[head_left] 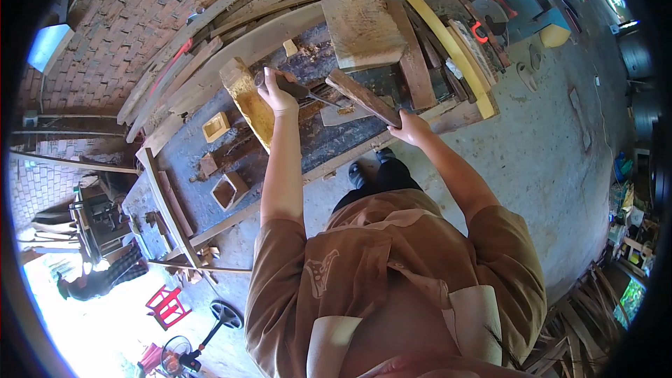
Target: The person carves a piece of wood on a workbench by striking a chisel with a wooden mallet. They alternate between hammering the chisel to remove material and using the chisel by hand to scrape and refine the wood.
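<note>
My left hand [278,92] is closed round the dark handle of a chisel [316,97], its thin metal shank pointing right over the bench. My right hand [411,128] grips the near end of a thick brown wooden stick [362,98], which slants up and left so that its far end comes close to the chisel. Beneath the two tools lies a flat grey piece [347,113] on the dark workbench [318,143]. Just left of my left hand is a long, yellowish hollowed wood block [250,101].
A large wood block [364,28] stands at the back of the bench. Small hollow wooden boxes [215,127] sit at the left. Long planks [252,35] line the brick wall, and a yellow strip [455,56] lies at the right. A person [105,276], red stool [168,306] and fan [176,355] are lower left.
</note>
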`<state>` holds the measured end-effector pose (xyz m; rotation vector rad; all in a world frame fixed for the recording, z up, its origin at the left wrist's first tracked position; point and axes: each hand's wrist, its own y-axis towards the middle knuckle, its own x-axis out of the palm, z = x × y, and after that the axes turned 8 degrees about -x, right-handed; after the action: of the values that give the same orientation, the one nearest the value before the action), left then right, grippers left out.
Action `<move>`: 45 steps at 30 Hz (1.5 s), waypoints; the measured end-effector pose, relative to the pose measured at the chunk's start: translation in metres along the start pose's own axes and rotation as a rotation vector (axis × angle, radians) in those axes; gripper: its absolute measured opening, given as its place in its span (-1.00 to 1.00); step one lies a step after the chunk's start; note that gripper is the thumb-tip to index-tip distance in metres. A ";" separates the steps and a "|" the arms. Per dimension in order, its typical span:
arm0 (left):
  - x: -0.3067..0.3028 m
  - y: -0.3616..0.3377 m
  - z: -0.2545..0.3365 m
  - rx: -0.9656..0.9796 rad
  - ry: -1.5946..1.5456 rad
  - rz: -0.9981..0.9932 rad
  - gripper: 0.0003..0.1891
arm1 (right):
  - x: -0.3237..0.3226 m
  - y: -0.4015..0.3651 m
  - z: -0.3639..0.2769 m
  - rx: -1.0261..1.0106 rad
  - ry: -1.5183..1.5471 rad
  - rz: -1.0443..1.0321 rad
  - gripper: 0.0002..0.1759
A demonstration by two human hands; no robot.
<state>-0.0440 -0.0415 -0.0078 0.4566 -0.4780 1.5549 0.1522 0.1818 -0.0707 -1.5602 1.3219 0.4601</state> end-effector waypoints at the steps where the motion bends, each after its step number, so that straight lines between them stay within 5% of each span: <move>1: 0.000 0.000 0.000 -0.009 -0.010 0.002 -0.68 | -0.001 -0.001 -0.002 0.008 0.003 0.002 -0.40; 21: 0.024 -0.013 0.001 0.002 0.065 -0.105 -0.68 | -0.002 -0.002 -0.001 0.011 -0.002 0.002 -0.41; 29: 0.044 -0.025 -0.016 0.063 0.393 -0.322 -0.79 | 0.002 0.000 0.003 -0.017 0.014 0.021 -0.38; 45: 0.076 -0.031 -0.029 0.065 0.693 -0.329 -0.81 | -0.019 -0.016 -0.005 -0.036 0.058 0.059 -0.40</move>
<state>-0.0155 0.0386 0.0114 0.0208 0.1775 1.3045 0.1591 0.1856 -0.0466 -1.5776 1.4143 0.4803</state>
